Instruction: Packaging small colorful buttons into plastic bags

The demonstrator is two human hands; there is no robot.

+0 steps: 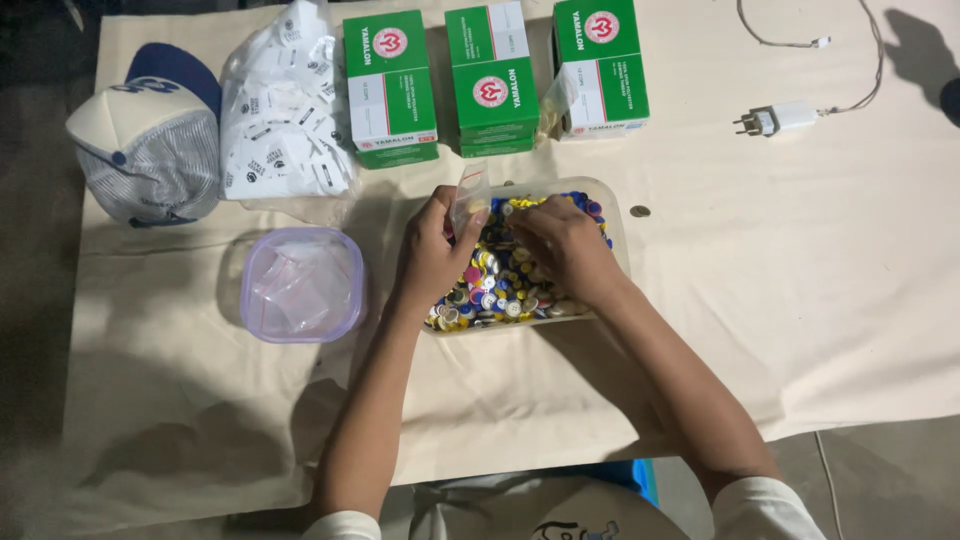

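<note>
A clear plastic tub [612, 205] full of small coloured round pieces [500, 290] sits mid-table. My left hand [430, 255] holds a small clear zip bag [466, 195] upright over the tub's left side. My right hand [562, 245] rests palm down in the pieces, fingers closed among them, close to the bag's mouth. Whether it holds any pieces is hidden.
A purple-rimmed square container [300, 285] holding empty zip bags sits to the left. Behind stand three green and white boxes [492, 80], a bag of small white packets [280, 110] and a cap [150, 145]. A charger with cable [785, 118] and a coin [640, 211] lie right.
</note>
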